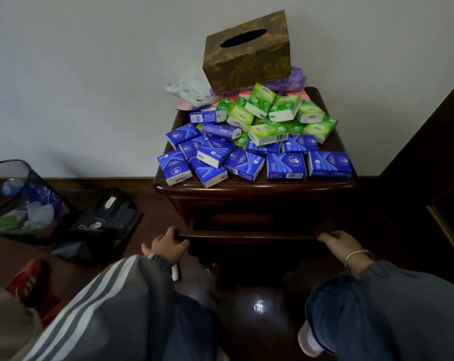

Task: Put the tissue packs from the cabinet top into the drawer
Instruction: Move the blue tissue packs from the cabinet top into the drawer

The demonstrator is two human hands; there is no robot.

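Several blue tissue packs [285, 165] and green tissue packs [269, 132] lie heaped on the dark wooden cabinet top [254, 187]. Below it the drawer [249, 234] stands slightly pulled out; its inside is dark and hidden. My left hand [167, 244] grips the drawer front's left end. My right hand [340, 243], with a bracelet on the wrist, grips the right end. Both hands are well below the packs.
A gold-brown tissue box [249, 54] stands at the back of the cabinet top over plastic bags [188, 93]. A mesh waste bin [20, 201] and a dark paper bag [103, 222] sit on the floor to the left. Dark wooden furniture [434, 157] closes the right side.
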